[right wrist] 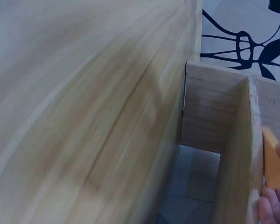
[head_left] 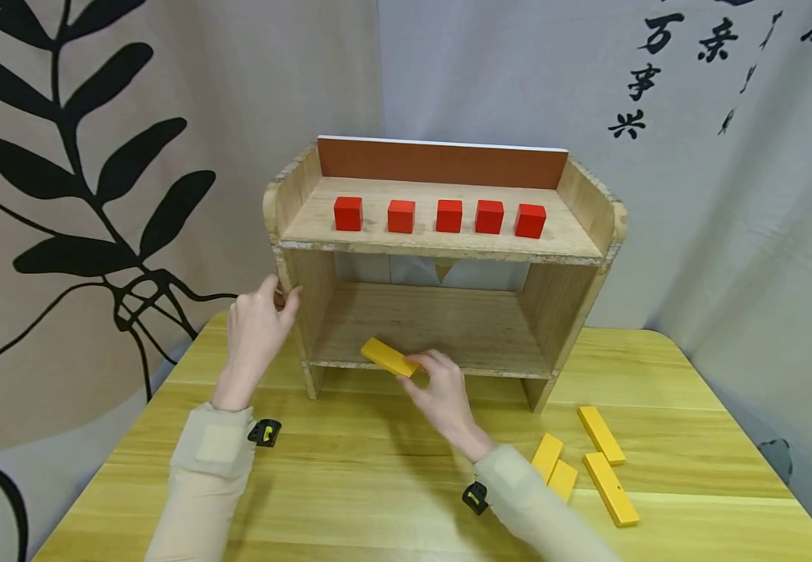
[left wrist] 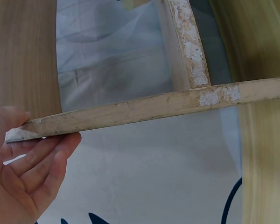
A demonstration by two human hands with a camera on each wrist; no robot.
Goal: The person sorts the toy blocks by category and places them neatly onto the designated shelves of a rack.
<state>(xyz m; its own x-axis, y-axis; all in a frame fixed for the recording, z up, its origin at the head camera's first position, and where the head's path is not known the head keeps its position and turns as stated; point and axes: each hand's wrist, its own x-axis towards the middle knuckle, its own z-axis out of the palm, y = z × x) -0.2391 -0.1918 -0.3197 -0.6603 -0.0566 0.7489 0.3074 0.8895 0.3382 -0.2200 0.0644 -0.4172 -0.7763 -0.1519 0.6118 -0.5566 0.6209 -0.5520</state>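
A small two-tier wooden shelf (head_left: 441,320) stands on the table. My left hand (head_left: 257,336) grips the edge of its left side panel (left wrist: 130,109), thumb on one face and fingers on the other in the left wrist view. My right hand (head_left: 444,398) pinches one end of a yellow block (head_left: 383,355) between thumb and fingers. The block, long and flat, is slanted at the front edge of the lower tier; in the right wrist view the yellow block (right wrist: 273,161) looks orange, close to the board's edge. I cannot tell whether it touches the board.
Several red cubes (head_left: 449,216) sit in a row on the upper tier. Several more yellow blocks (head_left: 610,489) lie on the table (head_left: 350,499) at the right, beside my right forearm. Behind the shelf hangs a pale curtain (head_left: 490,70) with black characters and a leaf print.
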